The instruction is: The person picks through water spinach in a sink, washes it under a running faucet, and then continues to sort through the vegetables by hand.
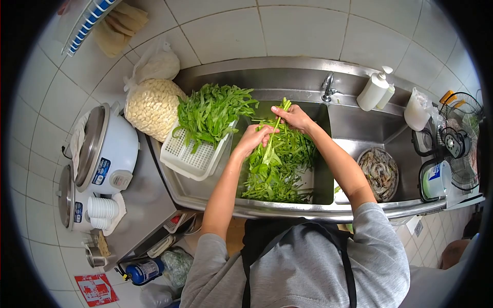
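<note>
Greens (280, 177) are filling the left basin (324, 182) of a steel sink, and a bunch (268, 154) of them is rising into two bare hands. At far left, rice cookers (114, 159) are standing by the tiled wall, with a bag (154, 110) of pale, split beans or nuts leaning close to a white basket (187, 160). The basket is sitting at the sink's left end, tilted, probably so that its holes can drain and it stays within reach; long leaves (213, 110) are piling over its far side.

The left hand (254, 137) is holding the bunch partway along, its fingers closing together on the stems, seemingly to steady them while the leafy ends are hanging toward the basin. Its forearm is slanting forward and inward, the back of the hand facing up. The right hand (294, 117) is reaching farther out, thumb and fingers pinching the upper stems; that grip apparently is keeping the stalks lined up. The right arm is stretching diagonally inward, crossing the right basin's near corner.

Behind, the tap (328, 88) is standing near the divider. Farther right, a bowl of shrimp (378, 174) is resting in the right basin, apart from the greens, and a pump bottle (373, 92) is standing on the back ledge.
</note>
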### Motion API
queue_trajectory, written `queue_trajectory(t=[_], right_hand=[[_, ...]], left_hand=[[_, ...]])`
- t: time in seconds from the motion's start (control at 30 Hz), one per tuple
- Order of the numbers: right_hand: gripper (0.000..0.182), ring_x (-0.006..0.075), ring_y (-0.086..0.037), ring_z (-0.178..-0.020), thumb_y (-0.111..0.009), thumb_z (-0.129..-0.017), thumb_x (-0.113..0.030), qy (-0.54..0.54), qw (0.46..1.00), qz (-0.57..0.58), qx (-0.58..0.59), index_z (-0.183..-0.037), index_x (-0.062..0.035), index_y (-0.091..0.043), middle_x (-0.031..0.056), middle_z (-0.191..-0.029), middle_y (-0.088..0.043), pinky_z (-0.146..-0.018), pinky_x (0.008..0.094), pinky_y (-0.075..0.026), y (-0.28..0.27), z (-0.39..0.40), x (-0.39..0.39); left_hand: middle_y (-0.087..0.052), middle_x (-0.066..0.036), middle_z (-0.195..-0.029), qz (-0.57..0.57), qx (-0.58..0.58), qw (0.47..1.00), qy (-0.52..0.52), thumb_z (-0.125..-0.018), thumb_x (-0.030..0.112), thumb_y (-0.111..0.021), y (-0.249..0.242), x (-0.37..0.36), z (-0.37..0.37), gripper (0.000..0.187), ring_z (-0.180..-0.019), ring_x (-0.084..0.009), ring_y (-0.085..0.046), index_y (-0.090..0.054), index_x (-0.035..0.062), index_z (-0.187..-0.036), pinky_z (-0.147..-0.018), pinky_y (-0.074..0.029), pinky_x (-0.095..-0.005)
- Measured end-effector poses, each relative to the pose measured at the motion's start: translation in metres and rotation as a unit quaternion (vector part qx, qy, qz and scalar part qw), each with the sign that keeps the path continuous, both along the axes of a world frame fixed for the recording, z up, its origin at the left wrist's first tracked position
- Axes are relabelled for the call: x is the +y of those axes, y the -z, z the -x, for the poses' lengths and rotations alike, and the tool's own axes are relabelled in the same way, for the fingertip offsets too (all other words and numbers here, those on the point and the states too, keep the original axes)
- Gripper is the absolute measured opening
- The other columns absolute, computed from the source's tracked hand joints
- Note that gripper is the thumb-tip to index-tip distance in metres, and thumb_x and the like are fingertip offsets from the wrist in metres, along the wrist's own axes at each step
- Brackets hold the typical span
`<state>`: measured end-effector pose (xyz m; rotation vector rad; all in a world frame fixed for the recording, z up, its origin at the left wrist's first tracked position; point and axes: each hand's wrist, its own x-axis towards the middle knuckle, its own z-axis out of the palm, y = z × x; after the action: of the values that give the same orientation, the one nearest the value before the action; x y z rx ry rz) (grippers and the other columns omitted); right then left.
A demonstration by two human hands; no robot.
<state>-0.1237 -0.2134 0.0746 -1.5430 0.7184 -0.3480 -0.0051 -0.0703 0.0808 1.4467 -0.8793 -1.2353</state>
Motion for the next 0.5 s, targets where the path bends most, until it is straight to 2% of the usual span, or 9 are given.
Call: queue_trajectory(t=[0.07, 0.13, 0.17, 0.23, 0.27, 0.37, 0.43, 0.47, 0.5], right_hand=[[0.049, 0.0061, -0.037, -0.039, -0.066, -0.074, -0.051, 0.000, 0.999, 0.037, -0.016, -0.060, -0.0041, -0.060, -0.0018, -0.047, -0.045, -0.035, 0.0253, -0.027, 0.001, 0.000, 0.003], [0.049, 0.0066, -0.037, -0.040, -0.067, -0.073, -0.050, -0.001, 0.997, 0.073, -0.030, -0.060, -0.0036, -0.061, -0.0012, -0.046, -0.045, -0.036, 0.0270, -0.028, 0.005, -0.002, 0.003], [0.049, 0.0069, -0.037, -0.040, -0.067, -0.073, -0.050, -0.011, 0.995, 0.095, -0.023, -0.060, -0.0030, -0.062, -0.0007, -0.046, -0.046, -0.037, 0.0279, -0.028, 0.007, -0.003, 0.004], [0.051, 0.0075, -0.037, -0.039, -0.068, -0.071, -0.052, -0.029, 0.991, 0.133, 0.004, -0.063, -0.0015, -0.065, 0.0001, -0.045, -0.047, -0.038, 0.0283, -0.028, 0.006, -0.003, 0.005], [0.051, 0.0075, -0.037, -0.039, -0.068, -0.071, -0.052, -0.029, 0.991, 0.131, 0.005, -0.063, -0.0015, -0.065, 0.0001, -0.045, -0.047, -0.038, 0.0283, -0.028, 0.006, -0.001, 0.006], [0.053, 0.0072, -0.037, -0.039, -0.067, -0.071, -0.053, -0.031, 0.994, 0.098, 0.021, -0.065, -0.0006, -0.066, 0.0004, -0.044, -0.046, -0.037, 0.0277, -0.027, 0.004, 0.003, 0.012], [0.055, 0.0072, -0.037, -0.039, -0.065, -0.073, -0.055, 0.076, 0.996, 0.054, 0.011, -0.068, 0.0000, -0.066, 0.0009, -0.048, -0.048, -0.035, 0.0260, -0.026, 0.007, 0.002, 0.014], [0.055, 0.0072, -0.037, -0.039, -0.065, -0.073, -0.055, 0.075, 0.996, 0.053, 0.011, -0.068, 0.0000, -0.066, 0.0009, -0.048, -0.048, -0.035, 0.0260, -0.026, 0.007, 0.002, 0.010], [0.053, 0.0062, -0.034, -0.037, -0.062, -0.076, -0.053, 0.058, 0.998, -0.030, -0.005, -0.072, -0.0005, -0.065, -0.0001, -0.050, -0.048, -0.035, 0.0234, -0.024, 0.008, 0.005, 0.005]], left_hand=[[-0.044, 0.003, -0.056, 0.006, 0.009, 1.000, 0.008, -0.085, 0.015, -0.055, 0.000, -0.002, -0.001, 0.023, -0.046, -0.0054, -0.037, -0.061, -0.0053, -0.093, -0.045, -0.035, -0.0226], [-0.044, 0.003, -0.054, 0.004, -0.074, 0.997, 0.005, -0.082, 0.015, -0.054, -0.001, -0.004, 0.002, 0.022, -0.045, -0.0060, -0.038, -0.063, -0.0035, -0.090, -0.043, -0.034, -0.0226], [-0.044, 0.003, -0.054, 0.002, -0.073, 0.997, 0.005, -0.082, 0.015, -0.054, -0.001, -0.006, 0.004, 0.022, -0.045, -0.0060, -0.038, -0.063, -0.0035, -0.090, -0.043, -0.034, -0.0226], [-0.045, 0.002, -0.052, 0.007, -0.178, 0.983, -0.037, -0.079, 0.017, -0.053, 0.006, -0.010, 0.004, 0.022, -0.043, -0.0064, -0.039, -0.064, -0.0020, -0.083, -0.042, -0.033, -0.0225], [-0.045, 0.002, -0.052, 0.005, -0.176, 0.984, -0.036, -0.079, 0.017, -0.053, 0.009, -0.010, 0.002, 0.022, -0.043, -0.0064, -0.039, -0.064, -0.0020, -0.083, -0.042, -0.033, -0.0225], [-0.043, 0.001, -0.050, 0.007, -0.117, 0.982, -0.147, -0.078, 0.020, -0.053, 0.013, -0.008, 0.002, 0.024, -0.042, -0.0077, -0.040, -0.061, -0.0014, -0.072, -0.042, -0.034, -0.0235], [-0.043, 0.001, -0.050, -0.008, -0.095, 0.981, -0.171, -0.079, 0.021, -0.052, 0.026, 0.001, -0.010, 0.025, -0.044, -0.0084, -0.041, -0.060, -0.0012, -0.071, -0.044, -0.035, -0.0243], [-0.042, 0.001, -0.049, -0.021, -0.074, 0.978, -0.194, -0.079, 0.022, -0.052, 0.034, 0.006, -0.018, 0.025, -0.045, -0.0092, -0.042, -0.060, -0.0009, -0.071, -0.046, -0.036, -0.0250], [-0.042, 0.000, -0.052, -0.013, -0.041, 0.978, -0.203, -0.080, 0.024, -0.052, 0.036, 0.013, -0.021, 0.027, -0.048, -0.0106, -0.043, -0.059, -0.0003, -0.070, -0.049, -0.037, -0.0265]])
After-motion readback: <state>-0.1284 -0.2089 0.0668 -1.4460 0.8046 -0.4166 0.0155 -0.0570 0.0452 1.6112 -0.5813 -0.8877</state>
